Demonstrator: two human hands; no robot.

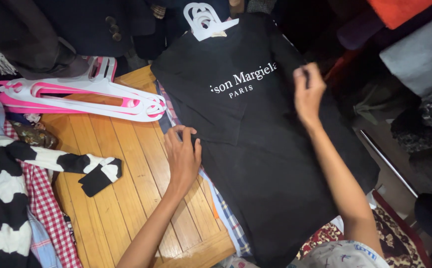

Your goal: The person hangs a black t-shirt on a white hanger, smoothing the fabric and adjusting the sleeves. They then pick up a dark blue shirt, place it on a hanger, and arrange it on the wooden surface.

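Observation:
A black T-shirt [255,149] with white lettering on the chest lies spread on a wooden surface [126,188], a white hanger [203,20] in its neck. My left hand [181,154] pinches the shirt's left edge near the middle. My right hand [308,92] grips the fabric at the shirt's right side, near the sleeve. Under the shirt a checked cloth [228,218] shows along the left edge.
A stack of pink and white hangers [82,94] lies at the left. A black-and-white patterned garment [7,193] and a red checked cloth [47,213] sit at the far left. Dark clothes [77,25] pile at the back, a patterned rug [399,238] at the lower right.

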